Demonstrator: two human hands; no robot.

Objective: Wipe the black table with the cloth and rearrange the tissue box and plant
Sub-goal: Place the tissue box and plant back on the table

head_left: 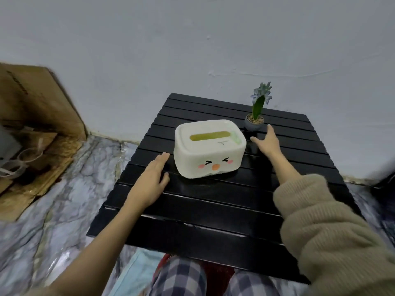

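a brown cardboard sheet (40,99) leans on the pale wall (149,50) at the left, more flattened cardboard (32,178) lying below it. clear plastic cups (20,162) sit on that. the marbled floor (70,189) spreads beneath. checked trousers (181,278) fill the bottom edge.

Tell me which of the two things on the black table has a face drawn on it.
The white tissue box at the table's middle: squinting eyes, pink cheeks and an orange beak on its front. The small potted plant behind it has none.

The black slatted table (213,210) on the marbled floor (64,189) bears a tissue box (209,152) and potted plant (255,118).
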